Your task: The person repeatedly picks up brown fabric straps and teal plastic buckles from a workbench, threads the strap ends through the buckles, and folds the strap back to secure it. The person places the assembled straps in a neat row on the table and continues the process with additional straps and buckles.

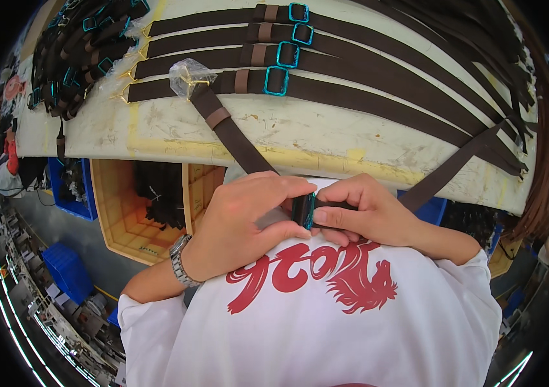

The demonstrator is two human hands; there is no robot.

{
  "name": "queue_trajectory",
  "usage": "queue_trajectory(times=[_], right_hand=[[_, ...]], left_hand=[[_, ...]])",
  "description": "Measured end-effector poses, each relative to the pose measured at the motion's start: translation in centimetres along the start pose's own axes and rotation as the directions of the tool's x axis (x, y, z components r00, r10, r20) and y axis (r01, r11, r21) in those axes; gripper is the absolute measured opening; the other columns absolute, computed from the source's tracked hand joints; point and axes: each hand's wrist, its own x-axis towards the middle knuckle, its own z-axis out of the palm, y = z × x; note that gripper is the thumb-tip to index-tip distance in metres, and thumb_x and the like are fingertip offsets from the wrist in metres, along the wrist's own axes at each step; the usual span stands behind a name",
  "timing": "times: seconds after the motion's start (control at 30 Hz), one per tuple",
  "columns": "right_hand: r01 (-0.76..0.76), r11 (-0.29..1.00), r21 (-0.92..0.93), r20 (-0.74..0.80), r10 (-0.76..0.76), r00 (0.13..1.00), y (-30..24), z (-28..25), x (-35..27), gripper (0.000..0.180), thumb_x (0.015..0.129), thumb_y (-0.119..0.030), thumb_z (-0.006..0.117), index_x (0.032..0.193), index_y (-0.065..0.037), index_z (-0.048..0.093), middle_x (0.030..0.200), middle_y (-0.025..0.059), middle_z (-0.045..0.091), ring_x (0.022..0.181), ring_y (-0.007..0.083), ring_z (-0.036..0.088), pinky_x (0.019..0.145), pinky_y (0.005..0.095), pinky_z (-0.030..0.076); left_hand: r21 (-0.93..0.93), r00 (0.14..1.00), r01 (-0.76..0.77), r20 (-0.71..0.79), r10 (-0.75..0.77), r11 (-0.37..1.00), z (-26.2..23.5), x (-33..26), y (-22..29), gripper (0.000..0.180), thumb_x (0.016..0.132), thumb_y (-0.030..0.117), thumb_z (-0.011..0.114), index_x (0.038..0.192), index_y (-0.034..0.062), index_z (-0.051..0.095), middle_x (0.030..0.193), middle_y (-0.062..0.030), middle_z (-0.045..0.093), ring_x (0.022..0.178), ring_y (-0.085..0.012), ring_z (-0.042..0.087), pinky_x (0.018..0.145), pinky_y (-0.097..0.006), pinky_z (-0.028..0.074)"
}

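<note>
Across the upper half of the view stretches a pale, scuffed worktable (339,138), its near edge just beyond the person's white T-shirt (352,329). Beneath its left part stands a yellow crate (111,216). A heap of dark straps (71,48) covers the table's far-left corner; beside it, four dark brown webbing straps (326,88) lie in a row. Another webbing strap (242,145) runs from the table into the hands and back up over the edge to the right. The left hand (242,213) has forefinger and thumb spread only as far as the ends of a rectangular buckle (303,213), gripping it before the shirt. The right hand (368,213) pinches dark strap material between thumb and curled fingers, right beside the buckle. A metal wristwatch (184,261) circles the left wrist. Smallest is the strap's brown keeper loop (217,117).
</note>
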Motion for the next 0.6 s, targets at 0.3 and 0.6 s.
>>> queue_trajectory(times=[0.3,0.6], right_hand=[[0.184,0.982,-0.039,-0.148,-0.188,0.971,0.0,0.1,0.3,0.015,0.107,-0.013,0.069,0.115,-0.001,0.067,0.089,0.0024,0.069,0.071,0.0059,0.058,0.06,0.0229,0.045],[0.52,0.814,-0.26,-0.2,-0.572,0.796,0.6,0.2,2.6,0.046,0.102,0.0,0.066,0.145,-0.006,0.051,0.113,0.011,0.074,0.091,0.0124,0.068,0.082,0.0294,0.055]], left_hand=[[-0.02,0.991,-0.107,-0.077,0.105,0.994,-0.4,1.3,-0.8,0.057,0.07,0.006,0.093,0.126,0.0019,0.078,0.112,-0.0125,0.078,0.095,-0.0244,0.074,0.085,-0.034,0.058],[0.005,0.979,-0.088,-0.183,0.088,0.996,-1.3,1.8,-0.2,0.053,0.073,0.004,0.093,0.123,0.0019,0.076,0.114,-0.0124,0.075,0.096,-0.0236,0.071,0.082,-0.033,0.058]])
